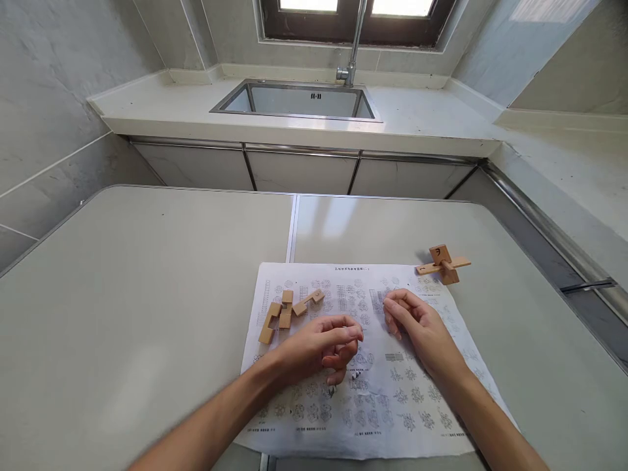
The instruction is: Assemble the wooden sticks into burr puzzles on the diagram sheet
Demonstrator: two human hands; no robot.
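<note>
My left hand hovers over the lower middle of a printed paper sheet, fingers loosely curled and nothing visible in them. Just beyond it lie several notched wooden puzzle pieces: a long one at the left, another beside it, and a slanted one to the right. My right hand is over the sheet's right half, its fingers bent and seemingly holding nothing. Past that hand, at the sheet's upper right corner, sits a group of crossed, interlocked wooden pieces with dark marks.
The pale table has a seam running away from me. Beyond it stands a white counter with a sink and a tap. A ledge with a metal rail borders the right side.
</note>
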